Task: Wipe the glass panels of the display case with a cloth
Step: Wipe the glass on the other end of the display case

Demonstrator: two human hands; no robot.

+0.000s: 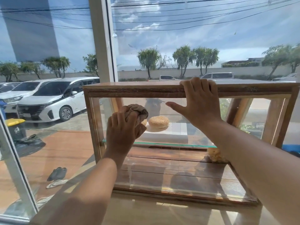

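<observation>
Left hand (121,135) grips a bunched brown cloth (138,111) and presses it against the left part of the wooden display case's (129,89) front glass. Right hand (198,101), fingers relaxed and thumb spread, rests on the top rail. The mark on the yellow-lidded bin (15,127) is illegible.

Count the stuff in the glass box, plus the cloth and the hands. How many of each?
Cloth: 1
Sesame buns: 2, one half hidden
White stand: 1
Yellow spongy lump: 1
Hands: 2, left hand and right hand
Total: 7
</observation>
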